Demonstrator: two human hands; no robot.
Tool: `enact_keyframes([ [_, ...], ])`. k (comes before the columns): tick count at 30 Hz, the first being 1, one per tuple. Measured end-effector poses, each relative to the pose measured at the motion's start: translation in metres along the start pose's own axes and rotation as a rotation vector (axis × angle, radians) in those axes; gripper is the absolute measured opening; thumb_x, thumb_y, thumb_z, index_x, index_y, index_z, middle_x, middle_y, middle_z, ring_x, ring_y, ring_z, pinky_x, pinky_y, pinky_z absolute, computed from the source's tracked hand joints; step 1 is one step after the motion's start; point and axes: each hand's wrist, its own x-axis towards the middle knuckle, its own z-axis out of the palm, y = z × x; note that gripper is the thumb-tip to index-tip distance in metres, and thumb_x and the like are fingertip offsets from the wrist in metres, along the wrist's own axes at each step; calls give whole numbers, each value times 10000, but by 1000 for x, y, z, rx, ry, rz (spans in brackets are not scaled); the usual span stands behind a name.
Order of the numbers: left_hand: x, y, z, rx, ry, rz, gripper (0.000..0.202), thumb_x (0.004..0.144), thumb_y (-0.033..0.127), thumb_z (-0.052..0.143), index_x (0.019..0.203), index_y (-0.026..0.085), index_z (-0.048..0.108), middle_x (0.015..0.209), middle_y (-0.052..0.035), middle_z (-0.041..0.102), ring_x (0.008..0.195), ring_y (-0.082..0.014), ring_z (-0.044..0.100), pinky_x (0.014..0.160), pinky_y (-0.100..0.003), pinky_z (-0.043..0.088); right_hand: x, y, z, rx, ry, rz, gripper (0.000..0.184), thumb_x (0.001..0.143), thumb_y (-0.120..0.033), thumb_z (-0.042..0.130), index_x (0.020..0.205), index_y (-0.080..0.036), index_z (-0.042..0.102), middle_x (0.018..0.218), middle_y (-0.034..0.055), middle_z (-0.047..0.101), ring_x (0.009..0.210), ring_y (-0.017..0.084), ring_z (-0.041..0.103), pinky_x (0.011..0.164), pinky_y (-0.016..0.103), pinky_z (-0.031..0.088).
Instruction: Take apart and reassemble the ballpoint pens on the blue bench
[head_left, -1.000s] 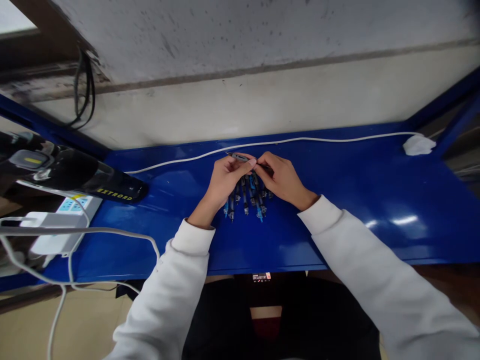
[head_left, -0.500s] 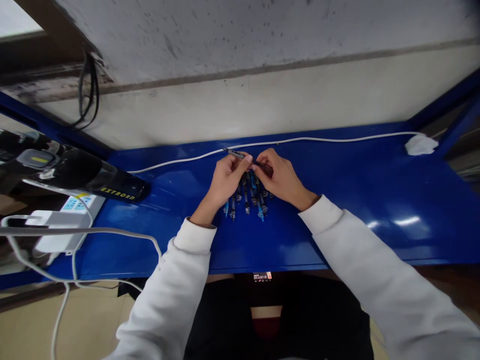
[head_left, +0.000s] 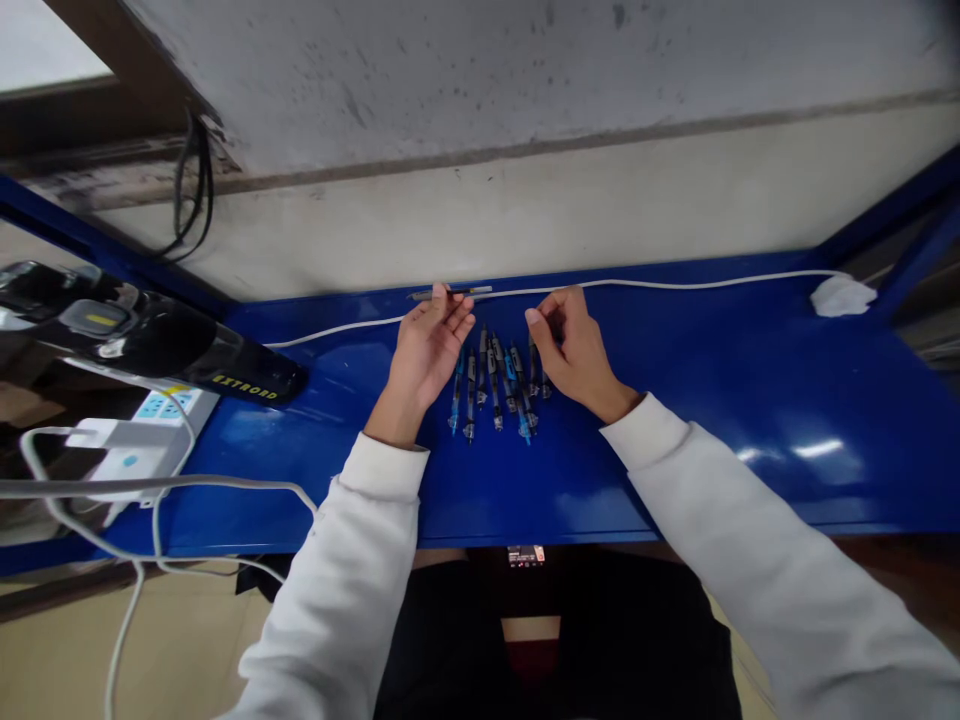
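My left hand [head_left: 427, 352] is turned partly palm up, with its thumb and fingers closed on slim pen parts. A thin refill [head_left: 471, 291] with a pale, clear end points right from its fingertips, and a grey pen barrel [head_left: 421, 296] sticks out to the left. My right hand [head_left: 574, 345] is curled, thumb against the forefinger; whatever is between them, if anything, is hidden. Below and between my hands, several pens [head_left: 493, 385] in grey-black and blue lie roughly side by side, clear ends towards me, on the blue tabletop [head_left: 712, 400].
A white cable [head_left: 675, 285] runs along the back edge to a white lump [head_left: 843, 292] at the right. On the left lie a black bottle [head_left: 195, 345], a power strip [head_left: 169, 405] with chargers, and loose cables [head_left: 225, 482]. A wall stands behind.
My hands have moved apart from their joined position over the pens. The left turned palm up and the thin refill now shows at its fingertips. The pens below are uncovered.
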Motion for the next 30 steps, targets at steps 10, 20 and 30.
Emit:
enact_keyframes([
  [10, -5, -7, 6, 114, -70, -13, 319, 929, 471, 950, 938, 215, 760, 1025, -43, 822, 1026, -175, 816, 930, -278, 658, -3, 4, 2, -12, -79, -23, 315, 1172, -576, 570, 1189, -269, 501, 900, 8, 577, 727, 195, 566, 667, 375, 464],
  [20, -13, -20, 15, 354, -202, 74, 359, 972, 549, 885, 1000, 209, 771, 1001, -55, 787, 951, -164, 782, 880, -284, 658, -3, 6, 4, -26, -194, -92, 259, 1213, -484, 503, 1087, -258, 486, 930, 14, 615, 741, 178, 557, 701, 342, 453],
  [30, -13, -24, 14, 518, -216, 221, 404, 982, 613, 848, 1055, 226, 756, 949, -46, 766, 886, -183, 758, 809, -314, 651, -1, 3, 0, -65, -221, -57, 324, 1205, -524, 518, 1036, -251, 557, 868, 5, 645, 710, 176, 551, 681, 329, 404],
])
